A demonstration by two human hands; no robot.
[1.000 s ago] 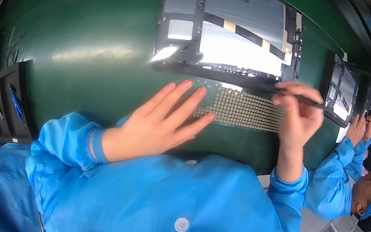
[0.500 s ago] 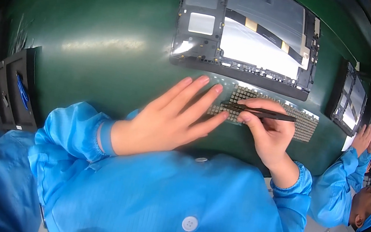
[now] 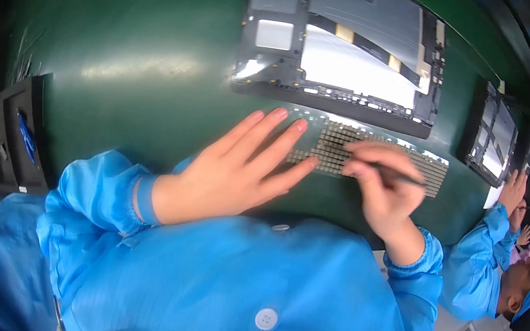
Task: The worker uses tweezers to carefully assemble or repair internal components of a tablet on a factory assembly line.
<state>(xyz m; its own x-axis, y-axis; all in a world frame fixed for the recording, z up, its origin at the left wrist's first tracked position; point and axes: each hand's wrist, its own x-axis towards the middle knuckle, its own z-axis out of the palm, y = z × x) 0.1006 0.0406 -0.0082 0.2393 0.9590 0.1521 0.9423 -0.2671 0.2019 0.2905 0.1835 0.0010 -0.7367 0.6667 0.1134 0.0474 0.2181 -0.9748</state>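
I see my left hand lying flat and open, its fingertips on the grey gridded parts tray. My right hand pinches thin dark tweezers over that tray. Beyond both hands lies the opened black tablet chassis.

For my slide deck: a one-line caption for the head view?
Left hand steadies a gridded parts tray while right hand works tweezers over it.
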